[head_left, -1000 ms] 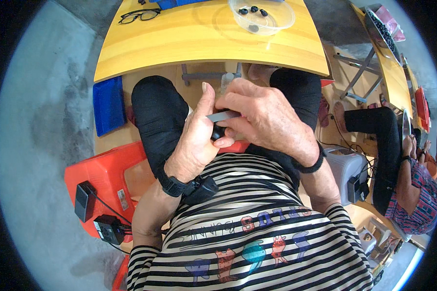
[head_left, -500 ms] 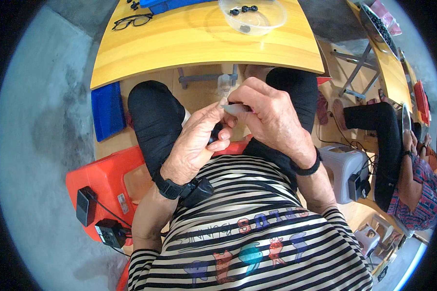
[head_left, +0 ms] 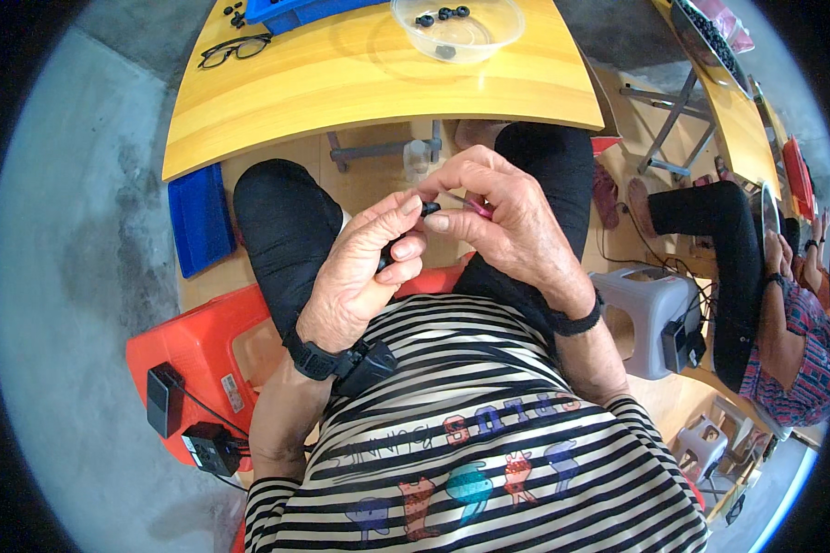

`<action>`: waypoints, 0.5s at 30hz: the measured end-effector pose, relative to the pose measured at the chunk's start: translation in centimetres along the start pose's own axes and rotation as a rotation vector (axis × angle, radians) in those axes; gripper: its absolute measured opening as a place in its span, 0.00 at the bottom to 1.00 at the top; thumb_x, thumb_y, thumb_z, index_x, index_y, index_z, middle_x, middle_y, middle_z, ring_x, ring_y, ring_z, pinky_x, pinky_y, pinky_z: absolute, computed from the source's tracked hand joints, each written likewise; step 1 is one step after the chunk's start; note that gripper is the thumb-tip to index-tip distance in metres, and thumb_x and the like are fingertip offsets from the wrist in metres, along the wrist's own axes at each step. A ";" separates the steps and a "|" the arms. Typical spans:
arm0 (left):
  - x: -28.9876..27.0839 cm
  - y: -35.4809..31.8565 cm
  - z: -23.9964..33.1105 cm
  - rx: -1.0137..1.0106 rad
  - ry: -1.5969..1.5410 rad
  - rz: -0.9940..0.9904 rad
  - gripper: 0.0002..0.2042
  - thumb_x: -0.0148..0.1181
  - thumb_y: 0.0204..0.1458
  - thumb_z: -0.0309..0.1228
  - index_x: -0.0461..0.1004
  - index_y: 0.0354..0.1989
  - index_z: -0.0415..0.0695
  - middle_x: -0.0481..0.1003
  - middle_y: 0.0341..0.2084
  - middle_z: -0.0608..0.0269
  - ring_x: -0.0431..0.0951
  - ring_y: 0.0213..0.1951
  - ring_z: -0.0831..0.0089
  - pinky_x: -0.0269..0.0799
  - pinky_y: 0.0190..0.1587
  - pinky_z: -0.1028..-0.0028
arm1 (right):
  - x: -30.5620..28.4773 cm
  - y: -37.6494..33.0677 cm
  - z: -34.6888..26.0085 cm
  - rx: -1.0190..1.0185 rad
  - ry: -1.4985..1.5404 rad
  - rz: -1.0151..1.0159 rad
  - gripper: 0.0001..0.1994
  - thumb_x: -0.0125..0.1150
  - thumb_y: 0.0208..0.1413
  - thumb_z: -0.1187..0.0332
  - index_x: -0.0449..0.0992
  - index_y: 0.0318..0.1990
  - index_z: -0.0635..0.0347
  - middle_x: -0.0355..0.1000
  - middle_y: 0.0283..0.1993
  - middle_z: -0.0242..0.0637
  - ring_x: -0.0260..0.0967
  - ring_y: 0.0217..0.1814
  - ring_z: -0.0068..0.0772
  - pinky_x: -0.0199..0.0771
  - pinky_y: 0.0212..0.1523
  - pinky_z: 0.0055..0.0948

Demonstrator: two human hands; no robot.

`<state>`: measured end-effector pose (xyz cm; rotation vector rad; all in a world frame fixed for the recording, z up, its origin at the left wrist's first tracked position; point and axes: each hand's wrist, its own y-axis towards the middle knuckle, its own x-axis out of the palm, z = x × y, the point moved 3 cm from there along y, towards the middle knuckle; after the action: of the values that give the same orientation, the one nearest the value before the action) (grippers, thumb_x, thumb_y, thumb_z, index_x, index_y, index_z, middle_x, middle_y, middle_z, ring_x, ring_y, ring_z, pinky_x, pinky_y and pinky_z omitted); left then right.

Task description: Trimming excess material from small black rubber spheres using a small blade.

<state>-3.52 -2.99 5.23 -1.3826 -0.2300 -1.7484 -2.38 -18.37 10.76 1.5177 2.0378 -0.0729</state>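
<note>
In front of my lap, my left hand is closed around a small black part. Its dark tip sticks out past my thumb, and more black shows between the curled fingers. Close against it on the right, my right hand pinches a slim tool with a pink end. Most of that tool is hidden by the fingers, so its kind cannot be made out. The right thumb tip is beside the black tip; I cannot tell whether they touch.
Ahead stands a yellow table with a clear round tub of black parts, a blue tray and eyeglasses. A blue bin is below left. A red stool and grey stool flank me. Another person sits at right.
A pale, blade-like piece between my hands no longer shows; a pink end now shows at my right fingers. The black tip has come into sight at my left thumb. Both hands shifted slightly left.
</note>
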 end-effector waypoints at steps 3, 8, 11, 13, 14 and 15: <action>1.1 -0.3 0.5 0.054 0.061 0.039 0.11 0.53 0.56 0.28 0.67 0.46 0.40 0.68 0.28 0.68 0.61 0.20 0.86 0.51 0.14 0.89 | 0.2 -0.5 0.7 0.053 0.049 0.033 0.12 0.65 0.43 0.72 0.75 0.38 0.62 0.68 0.35 0.35 0.63 0.34 0.27 0.63 0.31 0.22; 1.0 -0.6 0.5 0.060 0.098 0.024 0.12 0.52 0.56 0.27 0.66 0.48 0.39 0.68 0.28 0.68 0.61 0.19 0.86 0.51 0.14 0.89 | 0.3 -0.8 0.7 0.027 -0.002 0.018 0.11 0.64 0.44 0.74 0.75 0.38 0.61 0.68 0.36 0.36 0.63 0.30 0.27 0.63 0.29 0.23; 1.1 -1.3 0.3 0.056 0.170 0.081 0.10 0.53 0.56 0.28 0.68 0.45 0.40 0.68 0.27 0.68 0.61 0.19 0.85 0.50 0.14 0.88 | 0.5 -1.4 -0.5 -0.001 -0.104 0.075 0.12 0.64 0.42 0.76 0.75 0.37 0.61 0.68 0.37 0.37 0.66 0.31 0.32 0.67 0.30 0.25; 0.9 -1.4 0.1 0.046 0.188 0.095 0.08 0.54 0.55 0.30 0.69 0.41 0.40 0.68 0.25 0.67 0.62 0.19 0.85 0.50 0.14 0.88 | 0.5 -1.4 -1.0 -0.004 -0.151 0.093 0.12 0.64 0.40 0.77 0.74 0.36 0.61 0.68 0.37 0.38 0.68 0.32 0.34 0.69 0.30 0.27; 0.9 -1.4 0.1 0.044 0.187 0.095 0.08 0.54 0.55 0.30 0.69 0.41 0.40 0.68 0.25 0.67 0.62 0.19 0.85 0.50 0.14 0.88 | 0.4 -1.5 -1.3 -0.008 -0.197 0.111 0.13 0.64 0.39 0.78 0.74 0.36 0.60 0.68 0.37 0.38 0.69 0.34 0.37 0.71 0.31 0.29; 0.8 -1.4 0.1 0.047 0.227 0.106 0.08 0.55 0.55 0.31 0.70 0.39 0.40 0.69 0.24 0.67 0.61 0.19 0.85 0.50 0.14 0.88 | 0.2 -1.5 -1.5 -0.006 -0.197 0.112 0.13 0.64 0.39 0.78 0.74 0.36 0.60 0.68 0.37 0.38 0.69 0.34 0.37 0.71 0.31 0.29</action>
<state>-4.42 -2.47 6.45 -1.1307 -0.0709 -1.7820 -4.39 -18.13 11.40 1.5531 1.7946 -0.1654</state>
